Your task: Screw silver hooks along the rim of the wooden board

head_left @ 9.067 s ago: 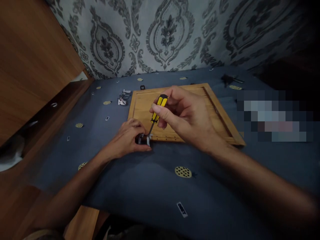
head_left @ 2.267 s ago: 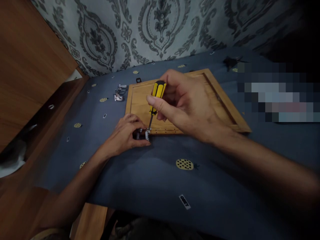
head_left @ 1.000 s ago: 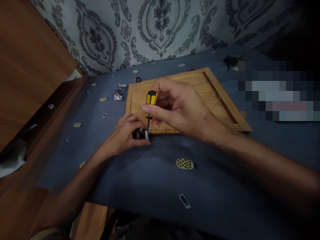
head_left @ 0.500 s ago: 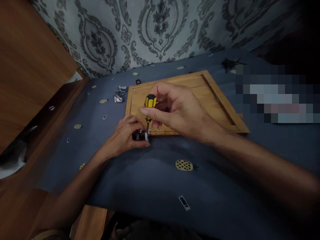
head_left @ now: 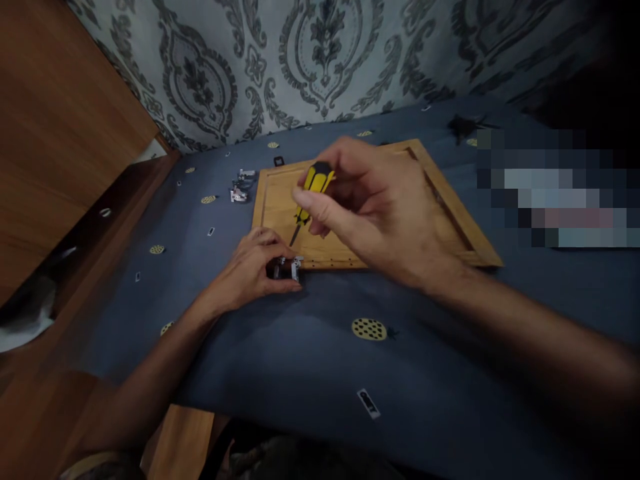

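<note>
My right hand [head_left: 373,210]: one yellow-and-black screwdriver [head_left: 319,179], handle pinched in the fingers, presumably for fine turning; tip contact unclear. My left hand [head_left: 250,268]: one metal hinge [head_left: 295,269], gripped at the near edge of the wooden panel [head_left: 279,203], likely for steadying.

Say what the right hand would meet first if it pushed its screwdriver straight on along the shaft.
Probably the upper fingertips of the left hand, just past the screwdriver tip. Depth is unclear, so the metal hinge or wooden panel could come first.
</note>
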A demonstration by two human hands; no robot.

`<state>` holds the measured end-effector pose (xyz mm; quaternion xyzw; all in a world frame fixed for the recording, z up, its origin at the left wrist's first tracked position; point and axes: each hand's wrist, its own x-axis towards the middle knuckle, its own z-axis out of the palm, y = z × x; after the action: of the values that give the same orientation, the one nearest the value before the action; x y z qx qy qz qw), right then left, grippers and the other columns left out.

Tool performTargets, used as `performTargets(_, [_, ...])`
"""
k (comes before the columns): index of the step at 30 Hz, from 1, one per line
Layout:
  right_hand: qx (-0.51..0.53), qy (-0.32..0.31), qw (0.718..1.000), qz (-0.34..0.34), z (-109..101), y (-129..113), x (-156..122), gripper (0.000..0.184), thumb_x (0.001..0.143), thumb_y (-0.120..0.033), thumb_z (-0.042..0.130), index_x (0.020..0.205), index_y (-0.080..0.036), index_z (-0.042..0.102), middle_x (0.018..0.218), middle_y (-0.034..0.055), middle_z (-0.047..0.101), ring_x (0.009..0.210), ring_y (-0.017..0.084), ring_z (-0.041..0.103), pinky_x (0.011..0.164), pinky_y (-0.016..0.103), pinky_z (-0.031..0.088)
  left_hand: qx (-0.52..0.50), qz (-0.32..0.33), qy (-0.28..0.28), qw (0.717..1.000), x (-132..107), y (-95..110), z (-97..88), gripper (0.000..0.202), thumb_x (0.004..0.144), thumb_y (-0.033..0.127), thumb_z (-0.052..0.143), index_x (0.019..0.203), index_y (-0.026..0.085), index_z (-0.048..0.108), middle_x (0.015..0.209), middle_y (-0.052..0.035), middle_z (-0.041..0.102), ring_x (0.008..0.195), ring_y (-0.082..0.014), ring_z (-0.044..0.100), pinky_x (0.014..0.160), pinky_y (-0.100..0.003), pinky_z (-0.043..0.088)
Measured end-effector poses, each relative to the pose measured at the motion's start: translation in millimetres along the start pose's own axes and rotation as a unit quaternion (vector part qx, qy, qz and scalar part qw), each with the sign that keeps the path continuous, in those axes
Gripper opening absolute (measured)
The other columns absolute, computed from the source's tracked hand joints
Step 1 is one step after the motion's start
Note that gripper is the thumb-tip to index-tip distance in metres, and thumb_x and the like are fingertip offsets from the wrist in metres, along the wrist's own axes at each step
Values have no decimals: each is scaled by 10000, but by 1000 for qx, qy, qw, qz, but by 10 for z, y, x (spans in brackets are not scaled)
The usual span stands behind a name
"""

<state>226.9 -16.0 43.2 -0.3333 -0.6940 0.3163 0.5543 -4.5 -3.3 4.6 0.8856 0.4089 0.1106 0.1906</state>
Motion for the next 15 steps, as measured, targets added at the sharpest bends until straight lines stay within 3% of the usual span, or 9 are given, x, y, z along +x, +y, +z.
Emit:
performTargets(2, [-14,21,1000,-5,-31,-39,-3,415,969,-605,825,920,-268,588,809,-24,620,631,147,595,594,333,532,-1,1,-2,1000,0,1,-6,395,869,522,945,1137,253,835,1188,-74,725,1236,-320,609,1134,-501,504])
performTargets(8, [-25,-50,998,15,-43,35,20,426,993,-542,816,844,-270,524,733,-29,562,655,147,569,546,295,478,0,-1,0,1000,0,12,-16,399,860,517,958,1120,246,822,1202,-75,726,1262,-324,603,1146,-490,492])
performTargets(15, [-10,-62,998,27,4,69,15,412,998,-566,803,878,-263,550,790,-20,570,709,151,569,572,291,493,6,3,-5,1000,-6,-10,-20,380,878,546,932,1059,243,791,1170,-63,716,1224,-314,605,1122,-481,488])
